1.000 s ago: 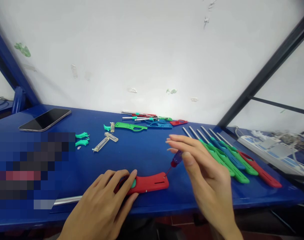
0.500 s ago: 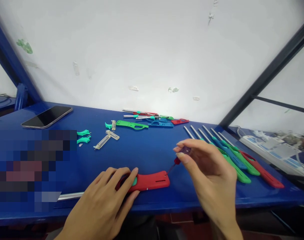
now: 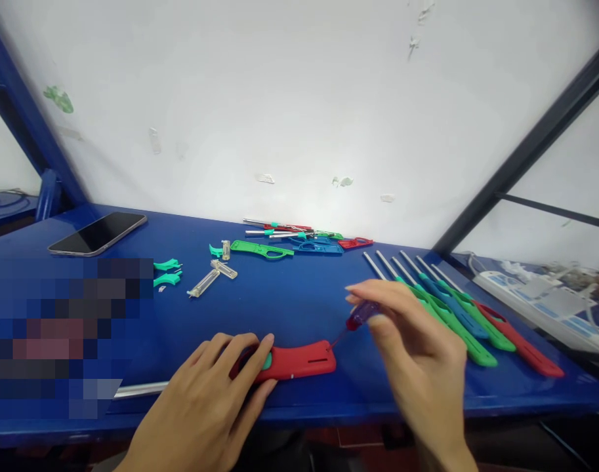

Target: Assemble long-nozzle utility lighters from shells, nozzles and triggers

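A red long-necked gas lighter (image 3: pixel 299 363) lies at the table's front edge, its metal tube pointing left. My left hand (image 3: pixel 208 387) is closed around its trigger end and presses it to the table; a bit of the teal trigger shows by the fingers. Between thumb and fingers, my right hand (image 3: pixel 420 357) grips a small screwdriver (image 3: pixel 361 316) with a see-through purple and red handle. The thin shaft slants down left, its tip at the screw hole near the lighter's right end. Whether a screw sits there is too small to tell.
Several complete lighters (image 3: pixel 469 328) lie in a row at right. Loose casing halves and tubes (image 3: pixel 299 239) are heaped by the wall. Clear fuel tanks (image 3: pixel 204 283) and teal triggers (image 3: pixel 167 279) lie left of centre. A phone (image 3: pixel 98 233) is at far left; one patch is pixelated.
The right hand's fingers have rolled on the screwdriver handle, the thumb drawing back so more of the handle shows. The left hand and the lighter stay in place; the view has shifted slightly.
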The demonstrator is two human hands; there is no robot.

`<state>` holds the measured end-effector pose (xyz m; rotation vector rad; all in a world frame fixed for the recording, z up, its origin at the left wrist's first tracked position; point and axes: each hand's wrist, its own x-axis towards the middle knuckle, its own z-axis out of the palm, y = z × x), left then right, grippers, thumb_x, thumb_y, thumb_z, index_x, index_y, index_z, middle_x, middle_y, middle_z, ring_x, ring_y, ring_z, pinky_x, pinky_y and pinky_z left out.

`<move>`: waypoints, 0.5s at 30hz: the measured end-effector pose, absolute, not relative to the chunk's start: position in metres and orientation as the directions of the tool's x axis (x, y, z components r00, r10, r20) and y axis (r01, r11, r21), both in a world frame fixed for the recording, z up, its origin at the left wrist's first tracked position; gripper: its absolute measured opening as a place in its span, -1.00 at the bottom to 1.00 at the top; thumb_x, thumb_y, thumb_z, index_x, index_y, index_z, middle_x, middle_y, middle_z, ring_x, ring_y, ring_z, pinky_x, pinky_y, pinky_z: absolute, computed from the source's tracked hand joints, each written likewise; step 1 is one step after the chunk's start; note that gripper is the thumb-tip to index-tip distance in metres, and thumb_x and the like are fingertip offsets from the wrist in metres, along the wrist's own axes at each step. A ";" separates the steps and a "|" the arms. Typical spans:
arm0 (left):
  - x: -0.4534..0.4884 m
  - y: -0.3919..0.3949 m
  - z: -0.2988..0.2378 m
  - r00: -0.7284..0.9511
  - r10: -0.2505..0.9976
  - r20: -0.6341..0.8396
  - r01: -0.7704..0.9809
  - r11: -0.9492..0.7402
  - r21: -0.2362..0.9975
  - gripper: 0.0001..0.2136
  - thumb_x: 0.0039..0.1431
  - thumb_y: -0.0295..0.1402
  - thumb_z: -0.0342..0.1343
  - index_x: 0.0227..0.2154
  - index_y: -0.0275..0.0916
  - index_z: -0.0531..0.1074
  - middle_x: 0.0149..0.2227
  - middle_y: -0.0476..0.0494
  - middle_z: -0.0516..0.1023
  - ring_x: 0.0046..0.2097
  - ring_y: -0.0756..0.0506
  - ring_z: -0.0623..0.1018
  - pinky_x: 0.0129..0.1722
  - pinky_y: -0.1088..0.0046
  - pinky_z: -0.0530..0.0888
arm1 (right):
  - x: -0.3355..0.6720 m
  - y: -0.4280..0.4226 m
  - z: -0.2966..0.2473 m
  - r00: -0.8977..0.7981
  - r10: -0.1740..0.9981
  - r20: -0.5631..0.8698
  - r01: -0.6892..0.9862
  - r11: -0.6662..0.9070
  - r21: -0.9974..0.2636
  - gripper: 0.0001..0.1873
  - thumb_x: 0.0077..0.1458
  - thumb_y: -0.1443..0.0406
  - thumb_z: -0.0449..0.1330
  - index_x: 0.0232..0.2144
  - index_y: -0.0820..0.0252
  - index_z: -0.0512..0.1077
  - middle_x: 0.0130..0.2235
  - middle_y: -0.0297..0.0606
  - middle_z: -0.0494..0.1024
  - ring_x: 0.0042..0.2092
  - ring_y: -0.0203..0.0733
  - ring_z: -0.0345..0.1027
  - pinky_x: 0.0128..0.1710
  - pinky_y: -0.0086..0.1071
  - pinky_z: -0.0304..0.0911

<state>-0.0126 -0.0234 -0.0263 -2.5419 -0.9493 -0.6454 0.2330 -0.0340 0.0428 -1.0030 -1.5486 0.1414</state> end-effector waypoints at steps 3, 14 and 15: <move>-0.012 -0.023 -0.026 0.666 0.518 0.536 0.682 -0.714 -0.158 -0.58 0.54 -0.43 -0.19 0.23 -0.39 0.48 0.06 -0.27 0.66 0.00 -0.33 0.55 0.00 0.04 0.46 | 0.234 -0.034 0.043 0.069 0.698 0.713 0.485 0.601 -0.636 -0.73 0.40 0.39 0.21 -0.04 -0.07 0.65 -0.09 -0.34 0.72 -0.06 -0.18 0.61 -0.07 -0.34 0.54; -0.013 -0.023 -0.029 0.641 0.555 0.529 0.705 -0.699 -0.120 -0.61 0.55 -0.39 -0.16 0.25 -0.25 0.46 0.08 -0.19 0.64 0.00 -0.29 0.54 0.01 0.10 0.46 | 0.237 -0.035 0.037 -0.062 0.651 0.757 0.498 0.677 -0.542 -0.64 0.39 0.47 0.18 -0.01 -0.09 0.61 0.02 -0.34 0.69 0.07 -0.16 0.57 -0.01 -0.32 0.52; -0.013 -0.023 -0.030 0.638 0.552 0.536 0.705 -0.699 -0.119 -0.61 0.55 -0.39 -0.16 0.25 -0.25 0.46 0.08 -0.20 0.63 0.01 -0.30 0.53 0.01 0.10 0.46 | 0.236 -0.035 0.036 -0.081 0.643 0.762 0.471 0.698 -0.539 -0.63 0.36 0.49 0.20 -0.01 -0.09 0.61 -0.01 -0.35 0.70 0.04 -0.17 0.57 -0.03 -0.33 0.52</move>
